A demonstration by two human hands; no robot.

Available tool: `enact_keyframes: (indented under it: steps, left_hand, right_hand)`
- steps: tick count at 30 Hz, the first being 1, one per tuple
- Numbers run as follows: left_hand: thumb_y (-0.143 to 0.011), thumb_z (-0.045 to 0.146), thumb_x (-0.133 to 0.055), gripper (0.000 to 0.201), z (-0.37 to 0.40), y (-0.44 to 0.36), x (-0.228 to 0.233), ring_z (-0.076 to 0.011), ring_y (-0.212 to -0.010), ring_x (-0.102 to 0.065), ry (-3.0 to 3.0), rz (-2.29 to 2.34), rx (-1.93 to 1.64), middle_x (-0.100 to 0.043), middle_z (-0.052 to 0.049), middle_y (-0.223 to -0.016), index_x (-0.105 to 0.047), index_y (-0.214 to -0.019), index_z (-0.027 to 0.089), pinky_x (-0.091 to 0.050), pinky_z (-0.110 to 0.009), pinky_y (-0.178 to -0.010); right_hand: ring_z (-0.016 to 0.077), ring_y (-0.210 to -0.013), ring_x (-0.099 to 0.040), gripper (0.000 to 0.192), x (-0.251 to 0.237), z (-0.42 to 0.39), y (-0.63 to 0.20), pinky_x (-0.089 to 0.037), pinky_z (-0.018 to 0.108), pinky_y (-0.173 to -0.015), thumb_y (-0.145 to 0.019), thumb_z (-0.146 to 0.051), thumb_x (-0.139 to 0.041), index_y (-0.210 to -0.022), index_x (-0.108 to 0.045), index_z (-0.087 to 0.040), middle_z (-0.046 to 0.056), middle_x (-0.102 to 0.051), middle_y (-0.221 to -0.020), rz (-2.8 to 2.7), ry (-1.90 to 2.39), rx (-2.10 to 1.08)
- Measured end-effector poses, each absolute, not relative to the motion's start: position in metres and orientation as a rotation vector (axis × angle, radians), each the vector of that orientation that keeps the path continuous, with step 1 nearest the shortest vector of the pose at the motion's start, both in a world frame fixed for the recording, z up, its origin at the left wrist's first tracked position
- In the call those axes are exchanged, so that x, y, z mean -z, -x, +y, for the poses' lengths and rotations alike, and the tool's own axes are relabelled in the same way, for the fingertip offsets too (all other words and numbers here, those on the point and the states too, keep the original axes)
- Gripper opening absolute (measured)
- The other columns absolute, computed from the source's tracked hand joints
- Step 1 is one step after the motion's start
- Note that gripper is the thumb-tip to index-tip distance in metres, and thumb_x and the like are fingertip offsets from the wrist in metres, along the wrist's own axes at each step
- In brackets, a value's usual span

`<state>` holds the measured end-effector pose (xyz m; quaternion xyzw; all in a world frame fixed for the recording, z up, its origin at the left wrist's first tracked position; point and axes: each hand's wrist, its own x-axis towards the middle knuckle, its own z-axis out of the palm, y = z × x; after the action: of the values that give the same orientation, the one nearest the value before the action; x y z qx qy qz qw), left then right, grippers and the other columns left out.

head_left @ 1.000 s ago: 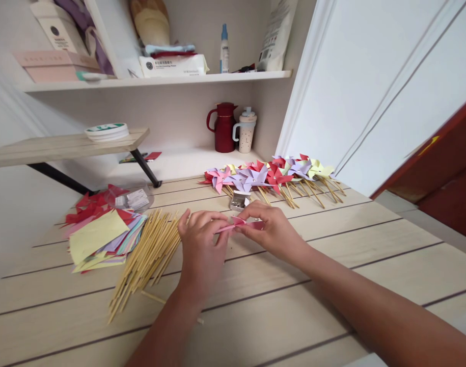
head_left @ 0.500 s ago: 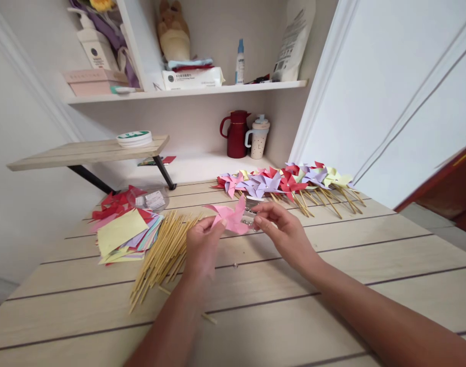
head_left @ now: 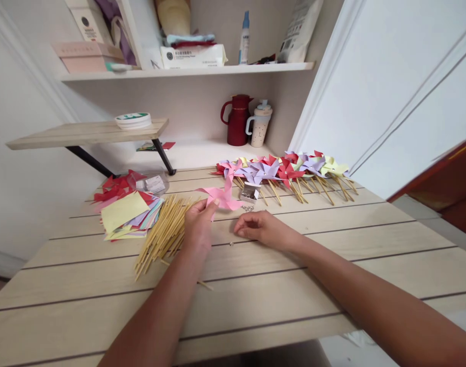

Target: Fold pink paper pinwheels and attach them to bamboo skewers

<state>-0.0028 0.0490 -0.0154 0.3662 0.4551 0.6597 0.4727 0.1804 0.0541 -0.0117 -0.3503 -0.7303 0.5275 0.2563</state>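
A pink paper pinwheel (head_left: 225, 198) without a stick is pinched between the thumb and fingers of my left hand (head_left: 198, 224), above the table. My right hand (head_left: 265, 229) is low over the tabletop, its fingers curled together; anything between the fingertips is too small to make out. Just in front of those fingertips lies a tiny metallic piece (head_left: 231, 243). Beyond my right hand stands a small open box (head_left: 250, 192) of shiny little fasteners, with a few spilled (head_left: 248, 208) before it. A bundle of thin wooden sticks (head_left: 162, 234) lies left of my left hand.
Finished pinwheels on sticks (head_left: 286, 171) lie along the back right. Stacked coloured paper (head_left: 126, 216), red paper pieces (head_left: 116, 188) and a clear plastic container (head_left: 154, 183) are at left, near a raised wooden stand (head_left: 91, 132). A red jug (head_left: 238, 120) and a cup (head_left: 260, 125) stand behind.
My right hand has come away from the pinwheel and moved down toward me, near the tabletop. The pinwheel, still in my left hand, shows more turned. The camera view has tilted downward.
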Motion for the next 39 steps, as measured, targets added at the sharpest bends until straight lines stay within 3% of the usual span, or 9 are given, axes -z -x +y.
enact_keyframes:
  steps: [13, 19, 25, 30, 34, 39]
  left_hand:
    - [-0.061, 0.034, -0.081, 0.025, 0.053, 0.005, 0.026, -0.0132, -0.066, -0.052, -0.847, 1.153, -1.686, -0.066, -0.001, -0.07, -0.074, -0.075, 0.014, -0.039, -0.026, -0.066]
    - [-0.061, 0.034, -0.081, 0.024, 0.052, 0.004, 0.025, -0.0117, -0.061, -0.048, -0.859, 1.155, -1.672, -0.06, 0.002, -0.063, -0.071, -0.071, 0.015, -0.036, -0.025, -0.062]
    - [-0.063, 0.032, -0.079, 0.02, 0.05, 0.001, 0.022, -0.0111, -0.06, -0.044, -0.923, 1.166, -1.61, -0.056, 0.004, -0.061, -0.068, -0.068, 0.015, -0.034, -0.024, -0.061]
    - [-0.067, 0.032, -0.076, 0.023, 0.048, 0.0, 0.022, -0.0101, -0.057, -0.036, -1.022, 1.211, -1.542, -0.044, 0.006, -0.055, -0.061, -0.059, 0.017, -0.028, -0.024, -0.057]
    - [-0.068, 0.033, -0.075, 0.021, 0.048, 0.0, 0.023, -0.0108, -0.058, -0.037, -1.045, 1.231, -1.524, -0.046, 0.005, -0.057, -0.063, -0.062, 0.017, -0.029, -0.025, -0.058]
    - [-0.067, 0.034, -0.076, 0.02, 0.049, 0.0, 0.024, -0.0113, -0.059, -0.039, -1.025, 1.233, -1.514, -0.049, 0.004, -0.059, -0.065, -0.065, 0.017, -0.03, -0.025, -0.06]
  right_hand:
    - [0.0178, -0.08, -0.064, 0.01, 0.017, 0.055, -0.176, -0.049, 0.031, -0.076, -0.081, -0.03, -0.071, -0.082, -0.073, -0.02, 0.004, -0.072, -0.084, -2.178, 0.84, -1.25]
    - [0.0181, -0.077, -0.066, 0.018, 0.018, 0.051, -0.171, -0.05, 0.03, -0.073, -0.082, -0.035, -0.072, -0.089, -0.072, -0.018, 0.004, -0.073, -0.083, -2.063, 0.88, -1.349]
    - [0.0173, -0.078, -0.065, 0.009, 0.02, 0.05, -0.166, -0.049, 0.028, -0.074, -0.084, -0.025, -0.071, -0.079, -0.076, -0.019, 0.003, -0.074, -0.08, -2.222, 0.838, -1.054]
    - [0.0158, -0.074, -0.066, 0.013, 0.02, 0.05, -0.163, -0.048, 0.026, -0.072, -0.083, -0.013, -0.065, -0.075, -0.074, -0.019, 0.002, -0.074, -0.077, -2.24, 0.934, -0.996]
    - [0.0144, -0.07, -0.065, 0.016, 0.019, 0.051, -0.164, -0.047, 0.024, -0.067, -0.08, -0.007, -0.062, -0.075, -0.072, -0.018, 0.0, -0.073, -0.075, -2.238, 0.975, -1.075]
    - [0.0132, -0.064, -0.058, 0.014, 0.021, 0.053, -0.165, -0.044, 0.024, -0.062, -0.078, -0.005, -0.063, -0.076, -0.07, -0.017, 0.0, -0.068, -0.074, -2.207, 1.083, -0.941]
